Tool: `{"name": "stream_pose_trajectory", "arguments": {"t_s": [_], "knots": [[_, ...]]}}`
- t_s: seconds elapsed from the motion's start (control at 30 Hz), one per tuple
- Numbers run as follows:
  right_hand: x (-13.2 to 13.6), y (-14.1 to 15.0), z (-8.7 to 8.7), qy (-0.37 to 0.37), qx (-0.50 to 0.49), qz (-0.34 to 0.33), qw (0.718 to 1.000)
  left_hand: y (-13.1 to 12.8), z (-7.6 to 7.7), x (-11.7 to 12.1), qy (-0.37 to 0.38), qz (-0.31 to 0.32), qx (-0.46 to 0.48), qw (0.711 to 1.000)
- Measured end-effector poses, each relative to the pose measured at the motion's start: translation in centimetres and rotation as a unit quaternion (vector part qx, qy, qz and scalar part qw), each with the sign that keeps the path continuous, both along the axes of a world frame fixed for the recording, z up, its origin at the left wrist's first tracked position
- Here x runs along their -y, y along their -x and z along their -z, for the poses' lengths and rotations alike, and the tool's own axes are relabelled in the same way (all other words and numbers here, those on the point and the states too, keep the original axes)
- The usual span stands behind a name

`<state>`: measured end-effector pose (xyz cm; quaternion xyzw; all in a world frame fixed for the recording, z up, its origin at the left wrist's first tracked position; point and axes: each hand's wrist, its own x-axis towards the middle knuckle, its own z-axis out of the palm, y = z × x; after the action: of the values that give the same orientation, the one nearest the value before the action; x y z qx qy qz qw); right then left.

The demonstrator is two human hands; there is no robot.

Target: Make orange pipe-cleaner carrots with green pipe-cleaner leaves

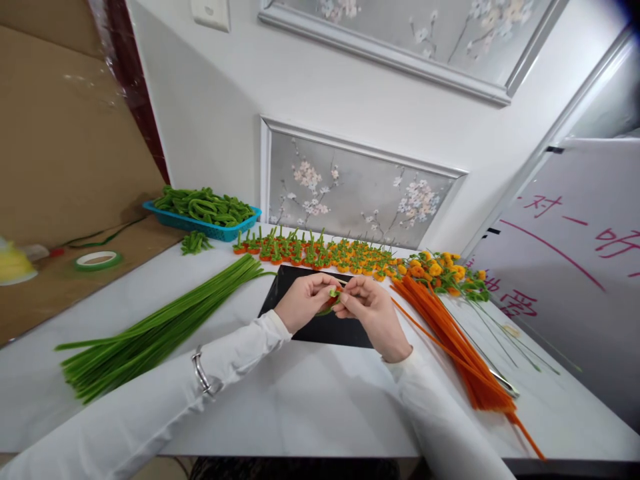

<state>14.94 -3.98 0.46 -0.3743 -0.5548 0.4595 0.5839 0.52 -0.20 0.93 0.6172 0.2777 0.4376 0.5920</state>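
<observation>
Left hand (304, 303) and right hand (369, 308) together pinch an orange-and-green piece (334, 294), apparently mid-shaping, the next move likely needing steadiness.

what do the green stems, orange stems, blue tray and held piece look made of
Green stems: probably chenille, matte; the surface looks fuzzy.
Orange stems: likely the same, matte; similar thin, velvety strands.
Blue tray: seemingly plastic, faintly glossy; even colour and thin rim.
Held piece: perhaps chenille too, matte where its orange and green show, but mostly hidden.
</observation>
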Motion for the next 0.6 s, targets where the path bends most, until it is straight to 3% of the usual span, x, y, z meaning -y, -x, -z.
{"name": "stream_pose_trajectory", "arguments": {"t_s": [0.1, 0.2, 0.33, 0.6], "knots": [[-0.1, 0.0, 0.2, -0.013, -0.010, 0.012, 1.000, 0.0, 0.0, 0.1, -0.002, -0.002, -0.007, 1.000], [-0.3, -0.2, 0.6, -0.064, 0.063, 0.054, 0.994, 0.0, -0.3, 0.3, 0.025, -0.003, -0.026, 0.999], [-0.3, -0.7, 1.0, -0.175, 0.252, 0.149, 0.940, 0.1, -0.7, 0.5, 0.044, 0.005, -0.055, 0.998], [-0.1, -1.1, 0.6, -0.246, 0.366, 0.128, 0.888, 0.4, -0.8, 0.2, 0.035, 0.000, -0.059, 0.998]]}}
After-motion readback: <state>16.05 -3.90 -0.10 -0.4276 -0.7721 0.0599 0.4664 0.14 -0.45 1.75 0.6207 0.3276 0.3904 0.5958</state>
